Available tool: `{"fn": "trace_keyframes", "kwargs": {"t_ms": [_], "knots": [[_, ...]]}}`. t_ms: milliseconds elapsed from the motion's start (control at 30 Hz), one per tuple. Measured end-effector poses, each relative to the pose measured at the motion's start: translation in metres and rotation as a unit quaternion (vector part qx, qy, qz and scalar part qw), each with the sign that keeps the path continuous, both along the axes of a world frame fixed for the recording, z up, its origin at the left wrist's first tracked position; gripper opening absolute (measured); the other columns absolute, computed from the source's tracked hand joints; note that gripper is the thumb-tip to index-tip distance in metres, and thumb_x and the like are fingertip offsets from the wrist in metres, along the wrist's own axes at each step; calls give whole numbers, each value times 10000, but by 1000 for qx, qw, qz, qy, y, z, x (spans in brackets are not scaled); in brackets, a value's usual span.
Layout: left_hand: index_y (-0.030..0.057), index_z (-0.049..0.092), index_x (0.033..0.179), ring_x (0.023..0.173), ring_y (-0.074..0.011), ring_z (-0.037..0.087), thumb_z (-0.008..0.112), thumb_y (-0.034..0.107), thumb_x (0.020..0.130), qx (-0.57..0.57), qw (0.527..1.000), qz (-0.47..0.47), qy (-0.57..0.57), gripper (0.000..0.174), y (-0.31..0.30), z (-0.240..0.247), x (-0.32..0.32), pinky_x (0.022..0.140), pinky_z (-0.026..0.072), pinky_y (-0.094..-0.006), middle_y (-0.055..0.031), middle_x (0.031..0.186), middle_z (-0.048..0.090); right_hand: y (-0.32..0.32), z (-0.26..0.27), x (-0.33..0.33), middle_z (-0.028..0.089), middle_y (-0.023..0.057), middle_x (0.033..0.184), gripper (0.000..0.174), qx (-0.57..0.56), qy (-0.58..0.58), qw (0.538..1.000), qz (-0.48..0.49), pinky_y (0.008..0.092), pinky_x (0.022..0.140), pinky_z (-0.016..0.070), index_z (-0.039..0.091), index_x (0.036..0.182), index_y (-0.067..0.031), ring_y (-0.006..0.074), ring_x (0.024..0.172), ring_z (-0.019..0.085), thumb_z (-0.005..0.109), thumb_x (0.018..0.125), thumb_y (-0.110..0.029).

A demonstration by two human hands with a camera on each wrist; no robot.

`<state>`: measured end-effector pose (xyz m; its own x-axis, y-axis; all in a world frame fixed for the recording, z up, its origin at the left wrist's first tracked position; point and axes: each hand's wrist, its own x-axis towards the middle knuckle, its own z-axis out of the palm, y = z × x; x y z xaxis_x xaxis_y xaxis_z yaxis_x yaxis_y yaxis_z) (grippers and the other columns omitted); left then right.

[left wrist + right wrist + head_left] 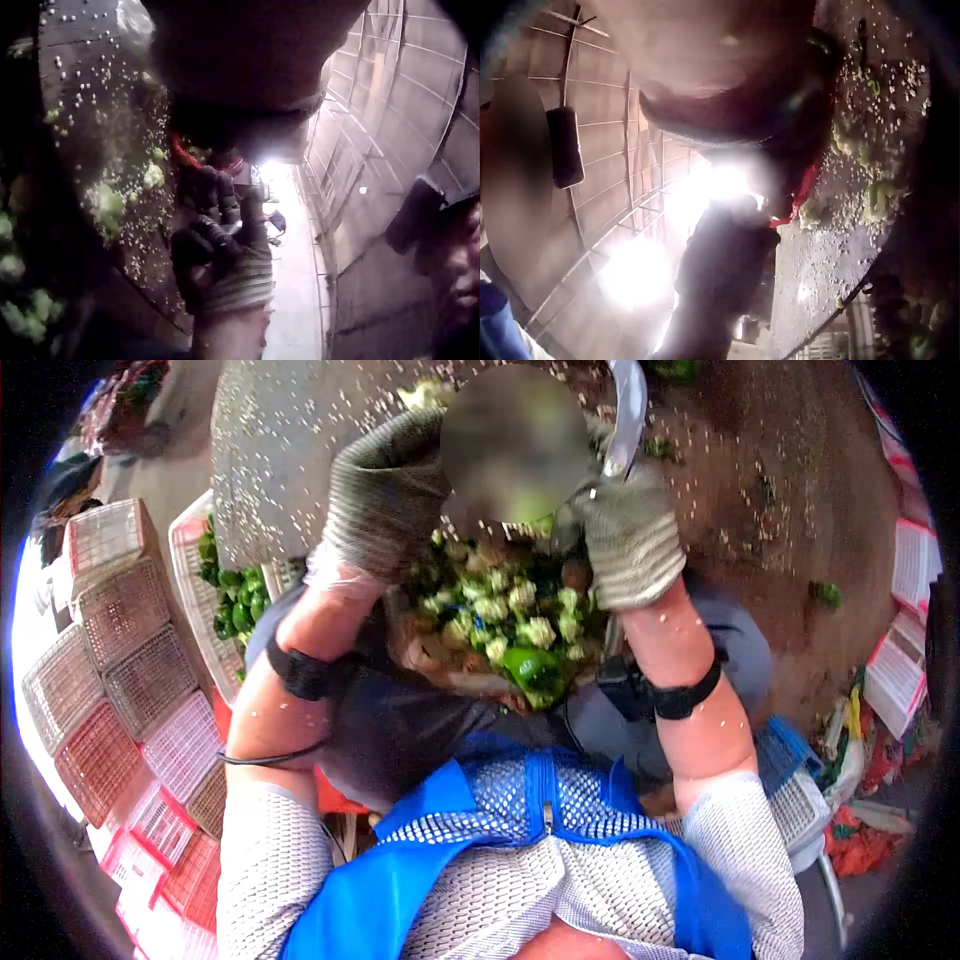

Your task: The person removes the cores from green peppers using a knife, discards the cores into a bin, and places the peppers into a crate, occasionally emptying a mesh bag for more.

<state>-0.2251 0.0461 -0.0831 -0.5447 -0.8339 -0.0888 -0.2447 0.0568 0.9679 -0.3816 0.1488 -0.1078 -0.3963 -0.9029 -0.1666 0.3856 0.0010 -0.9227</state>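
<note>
Head cam: R hand [635,540] clamped on 1 curved knife [630,418], L hand [388,495] state can't tell (blur's over it).

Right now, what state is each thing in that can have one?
Left hand, gloved, its grip hidden by blur.
Right hand, gloved, closed round the curved knife.
Curved knife, held, blade uncovered.
Table, strewn with small white bits.
Pale green pieces, heaped below the hands.
Side crate, holding green vegetables.
Wrist straps, fastened.
</note>
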Motion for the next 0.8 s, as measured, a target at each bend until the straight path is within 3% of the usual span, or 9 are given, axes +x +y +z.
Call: {"fn": "trace_keyframes", "kwargs": {"t_ms": [133, 167, 200, 267, 400, 567, 667, 733, 800], "knots": [[20, 689, 1071, 848, -201, 680, 668, 38, 872, 3, 966, -254, 44, 201, 40, -23, 24, 766, 547, -293, -93, 944, 708, 17, 13, -11, 720, 41, 949, 313, 106, 68, 992, 20, 196, 490, 450, 632, 1184, -24, 34, 602, 568, 681, 907, -161], [18, 676, 1090, 836, -262, 691, 660, 53, 873, -5, 938, -339, 66, 220, 50, -36, 31, 757, 553, -320, -113, 934, 697, 13, 27, -11, 659, 7, 795, 421, 202, 18, 979, 13, 232, 466, 478, 557, 1240, -101, 87, 531, 582, 723, 880, -244], [48, 652, 1137, 852, -337, 674, 716, 180, 833, -105, 884, -456, -29, 338, 51, -14, 21, 750, 556, -370, -130, 933, 686, 15, 33, -10, 641, 17, 749, 363, 211, 17, 977, 1, 223, 421, 436, 575, 1201, -68, 77, 458, 508, 695, 896, -223], [111, 546, 1292, 1045, -372, 594, 697, 302, 779, -183, 745, -618, -173, 568, 85, -43, 21, 843, 533, -411, -153, 1201, 608, 9, 49, -8, 629, 5, 719, 308, 259, 76, 963, -28, 215, 437, 446, 582, 1173, -59, 73, 445, 491, 671, 903, -178], [137, 583, 1219, 1008, -356, 604, 734, 345, 634, -284, 720, -617, -143, 639, 126, -93, 34, 773, 524, -444, -118, 1084, 606, 22, 50, -10, 594, -12, 661, 213, 180, 50, 981, -49, 215, 384, 418, 636, 1064, -55, 70, 434, 501, 665, 898, -185], [162, 602, 1221, 902, -382, 632, 734, 221, 643, -271, 646, -643, -308, 595, 150, -70, 0, 764, 523, -424, -123, 923, 658, 52, 56, -28, 608, 0, 693, 247, 124, 99, 985, -66, 202, 440, 439, 635, 1071, -16, 61, 489, 534, 691, 873, -152], [126, 643, 1188, 875, -325, 666, 713, 171, 717, -225, 782, -548, -196, 478, 121, -121, 41, 768, 528, -401, -122, 901, 695, 23, 27, -15, 609, 2, 693, 251, 126, 78, 987, -65, 205, 436, 430, 635, 1072, -9, 60, 483, 528, 691, 875, -155], [95, 669, 1148, 886, -263, 676, 683, 140, 774, 114, 912, -379, -111, 377, 124, -143, 63, 769, 531, -382, -124, 961, 706, 24, 33, -13, 609, -2, 696, 254, 105, 69, 990, -65, 205, 440, 431, 634, 1086, -18, 59, 483, 527, 688, 877, -153], [84, 681, 1055, 845, -353, 663, 592, -35, 771, 33, 937, -332, -108, 320, 110, -138, 83, 690, 530, -393, -150, 883, 689, 29, 41, -15, 608, -6, 690, 253, 95, 75, 991, -52, 206, 443, 433, 637, 1093, -25, 58, 484, 529, 684, 879, -151]]}}
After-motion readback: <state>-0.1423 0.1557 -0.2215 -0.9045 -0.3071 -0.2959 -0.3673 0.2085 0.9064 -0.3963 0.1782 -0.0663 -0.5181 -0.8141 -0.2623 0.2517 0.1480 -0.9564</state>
